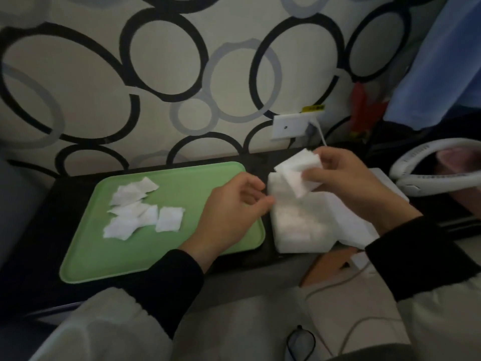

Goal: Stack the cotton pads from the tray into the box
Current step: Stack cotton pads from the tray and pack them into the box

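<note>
Far to the left of your left fingers, the loose cotton pads (135, 209) lie in an overlapping scatter on the left half of the green tray (182, 183), which sits flat on the dark desk (39, 230). One pad lies a little apart on the side of the scatter nearer your fingers.

Your left hand (231, 207) hovers over the tray's right end. Its fingers are loosely curled and hold nothing. Their tips point right and reach the left edge of the white box (299, 220); the blur hides whether they touch it.

The box stands on the desk just beside the tray, directly below your right fingers.

Your right hand (346, 178) grips a small bunch of pads (299, 170), thumb on the near face and fingers curled behind. The bunch is tilted, and its lower corner hangs over the box's far end.

Behind your right fingers, a white wall socket (289, 126) is set in the ring-patterned wall. To their right, a white neck fan (429, 178) rests on the desk.
</note>
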Tool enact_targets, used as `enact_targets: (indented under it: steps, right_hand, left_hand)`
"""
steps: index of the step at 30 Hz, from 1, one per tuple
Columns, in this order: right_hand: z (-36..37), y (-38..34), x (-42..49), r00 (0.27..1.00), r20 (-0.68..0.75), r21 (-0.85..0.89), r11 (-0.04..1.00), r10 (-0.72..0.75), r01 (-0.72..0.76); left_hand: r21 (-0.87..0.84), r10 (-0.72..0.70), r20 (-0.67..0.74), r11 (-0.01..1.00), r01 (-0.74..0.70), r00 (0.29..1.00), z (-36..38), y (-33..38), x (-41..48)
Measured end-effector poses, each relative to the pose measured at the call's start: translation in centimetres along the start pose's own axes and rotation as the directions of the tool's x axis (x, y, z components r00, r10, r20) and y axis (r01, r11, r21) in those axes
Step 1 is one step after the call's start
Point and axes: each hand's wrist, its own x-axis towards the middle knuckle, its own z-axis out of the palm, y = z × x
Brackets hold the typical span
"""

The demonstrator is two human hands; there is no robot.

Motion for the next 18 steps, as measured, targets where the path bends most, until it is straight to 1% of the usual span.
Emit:
enact_targets:
  steps: [1, 2, 3, 4, 6, 8, 12, 15, 18]
  right_hand:
    - [-1.0, 0.3, -0.3, 1.0, -0.011, -0.005, 1.0, 0.002, -0.002]
    - [-1.6, 0.6, -0.5, 1.0, -0.008, -0.014, 1.0, 0.001, -0.001]
    - [-2.1, 0.9, -0.9, 1.0, 0.002, -0.03, 1.0, 0.004, -0.004]
    - [-2.5, 1.1, -1.2, 1.0, 0.013, -0.048, 0.999, 0.007, -0.006]
    - [-2.9, 1.5, -1.7, 0.999, 0.037, -0.066, 0.998, 0.014, -0.012]
    - [-3.1, 1.8, -2.0, 0.998, 0.055, -0.081, 0.996, 0.026, -0.021]
    - [-3.2, 2.0, -2.4, 0.997, 0.072, -0.103, 0.994, 0.04, -0.032]
    - [-3.4, 2.1, -2.5, 0.995, 0.098, -0.188, 0.982, 0.036, -0.017]
    - [-3.6, 2.0, -2.5, 0.992, 0.123, -0.31, 0.95, 0.011, 0.028]
  left_hand:
    - [0.131, 0.058, 0.066, 0.989, -0.066, 0.996, 1.0, 0.2, 0.3]
    - [0.248, 0.087, 0.149, 0.961, -0.122, 0.985, 1.7, 0.4, 0.7]
    - [0.332, 0.077, 0.241, 0.93, -0.156, 0.968, 2.4, 0.5, 1.1]
    - [0.384, 0.035, 0.32, 0.909, -0.164, 0.947, 3.1, 0.7, 1.5]
    - [0.457, -0.064, 0.428, 0.876, -0.155, 0.901, 3.9, 0.5, 2.4]
    - [0.506, -0.108, 0.477, 0.845, -0.172, 0.872, 4.3, 0.0, 3.1]
    - [0.547, -0.136, 0.52, 0.811, -0.206, 0.843, 4.1, 0.2, 4.7]
    - [0.656, -0.206, 0.559, 0.702, -0.277, 0.803, 4.3, 1.1, 5.6]
    - [0.745, -0.333, 0.589, 0.576, -0.336, 0.736, 5.1, 2.2, 6.2]
